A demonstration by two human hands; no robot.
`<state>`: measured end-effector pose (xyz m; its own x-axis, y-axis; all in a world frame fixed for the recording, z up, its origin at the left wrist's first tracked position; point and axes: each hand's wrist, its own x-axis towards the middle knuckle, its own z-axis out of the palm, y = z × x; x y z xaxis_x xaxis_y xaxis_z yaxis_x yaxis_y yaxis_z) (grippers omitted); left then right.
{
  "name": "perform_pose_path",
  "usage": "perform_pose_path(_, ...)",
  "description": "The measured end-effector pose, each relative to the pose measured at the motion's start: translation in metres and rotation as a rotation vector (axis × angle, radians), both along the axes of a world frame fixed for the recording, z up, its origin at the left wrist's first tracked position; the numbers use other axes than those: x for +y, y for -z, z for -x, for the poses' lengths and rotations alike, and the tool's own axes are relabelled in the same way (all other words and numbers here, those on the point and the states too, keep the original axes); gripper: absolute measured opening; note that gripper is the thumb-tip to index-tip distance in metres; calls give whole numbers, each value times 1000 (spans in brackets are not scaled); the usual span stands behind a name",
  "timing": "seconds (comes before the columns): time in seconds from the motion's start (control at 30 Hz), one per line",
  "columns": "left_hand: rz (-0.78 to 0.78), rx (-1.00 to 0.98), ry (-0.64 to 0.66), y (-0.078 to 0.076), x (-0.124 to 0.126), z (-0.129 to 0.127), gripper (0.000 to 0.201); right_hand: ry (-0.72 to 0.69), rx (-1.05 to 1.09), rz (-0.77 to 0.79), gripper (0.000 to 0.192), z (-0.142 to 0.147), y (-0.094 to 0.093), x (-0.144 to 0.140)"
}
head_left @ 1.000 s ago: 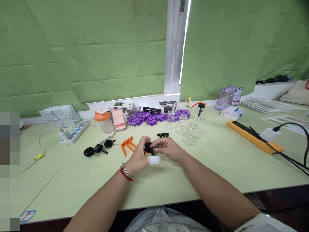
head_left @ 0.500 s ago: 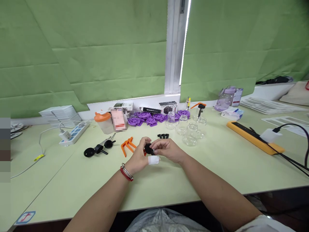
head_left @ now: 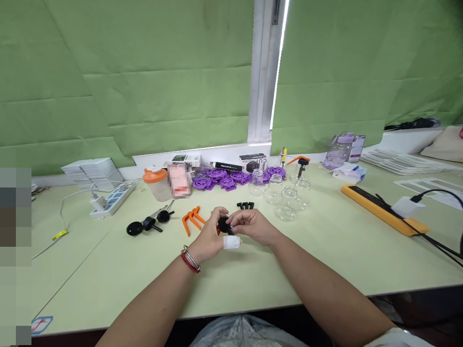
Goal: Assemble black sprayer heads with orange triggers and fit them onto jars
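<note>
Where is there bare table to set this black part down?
Bare table lies between the hands and the near edge, and rightward toward the orange power strip. Crowded: glass jars, purple discs and orange clips behind the hands.

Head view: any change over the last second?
Barely. Both hands, left hand and right hand, still pinch the small black part between them above the table; only the camera shifted slightly. Orange clips and glass jars unmoved.
</note>
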<state>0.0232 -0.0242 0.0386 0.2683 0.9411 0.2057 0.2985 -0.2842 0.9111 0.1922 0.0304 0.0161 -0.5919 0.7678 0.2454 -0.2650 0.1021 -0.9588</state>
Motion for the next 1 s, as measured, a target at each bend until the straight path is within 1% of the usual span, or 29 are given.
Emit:
perform_pose_path(0.2,-5,5,-1,0,0,0,62,11,1,4,21,0,1,0)
perform_pose_path(0.37,7,-16,25,-2,-1,-1,61,5,7,39,25,1,2,0)
perform_pose_path(0.6,-6,26,4,-3,-1,0,62,17,-1,5,18,0,2,0)
perform_pose_path(0.77,3,13,2,-2,-1,0,62,12,-3,10,19,0,1,-1)
perform_pose_path(0.9,0,16,7,-2,-1,0,61,11,-10,28,24,-1,1,0)
perform_pose_path(1.0,-1,24,15,-3,-1,0,60,14,-21,9,22,-1,1,0)
